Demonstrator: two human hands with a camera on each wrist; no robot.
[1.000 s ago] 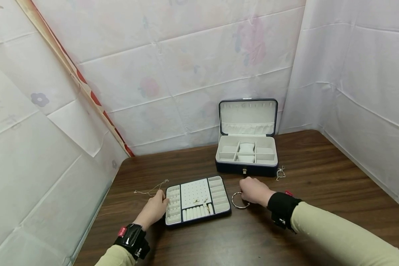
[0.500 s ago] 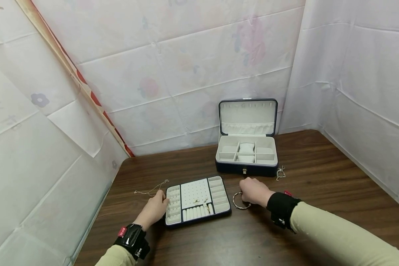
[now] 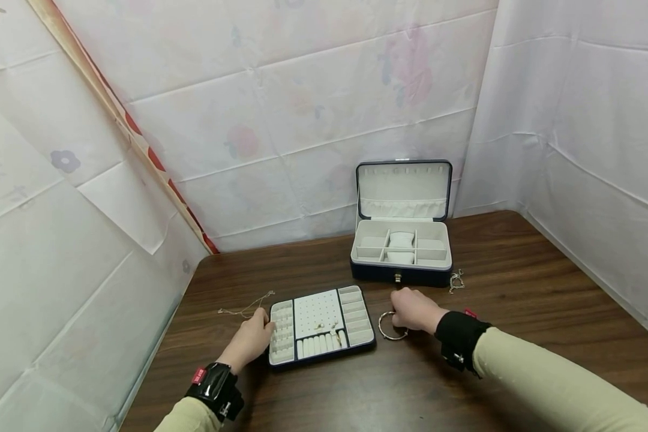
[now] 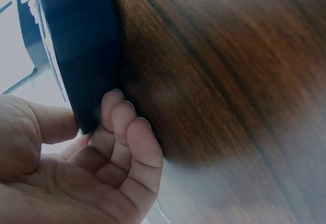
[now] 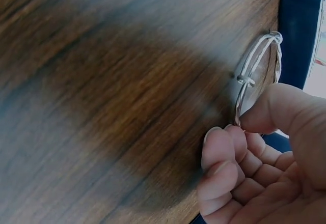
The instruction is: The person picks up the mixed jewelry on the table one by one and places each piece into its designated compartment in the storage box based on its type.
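- Head view showed the right hand (image 3: 414, 310) on the wooden table (image 3: 518, 288), fingers curled, pinching a silver bangle (image 3: 387, 327) that lay just right of the jewellery tray (image 3: 321, 326).
- Right wrist view confirmed it: thumb and fingertips (image 5: 224, 137) nipped the bangle's (image 5: 252, 76) rim, the ring tilted against the wood.
- Left hand (image 3: 251, 339) gripped the tray's left edge; in the left wrist view its curled fingers (image 4: 125, 127) pressed the dark blue tray wall (image 4: 81, 56).
- A thin chain (image 3: 245, 307) lay just beyond the left hand.
- An open jewellery box (image 3: 401, 240) stood further back, lid upright, with another small chain piece (image 3: 456, 280) at its right corner.
- White, faintly floral sheets (image 3: 302, 120) walled the table on three sides.
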